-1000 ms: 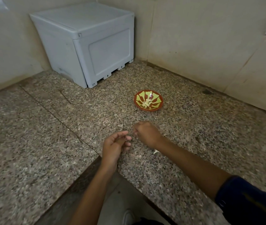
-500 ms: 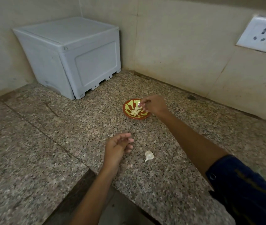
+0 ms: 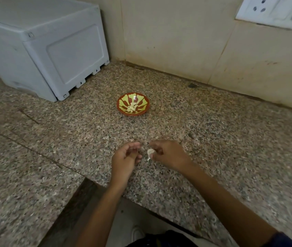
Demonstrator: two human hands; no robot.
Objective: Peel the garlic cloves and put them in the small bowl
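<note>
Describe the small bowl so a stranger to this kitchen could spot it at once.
Start at the big grey plastic box in the back left corner of the speckled granite counter. Just to its right, out on the open counter, sits the small bowl. It is the only dish there: red-brown with yellow-green streaks fanning from its centre, holding pale peeled garlic cloves.

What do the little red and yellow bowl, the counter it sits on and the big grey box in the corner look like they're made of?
The small bowl: probably glazed ceramic or glossy plastic; a bright highlight shines on its painted inside.
The counter: polished granite by its look, with dense brown, grey and black speckles and a straight seam.
The grey box: likely moulded plastic, matt, with rounded edges, a recessed panel and notched feet.
</note>
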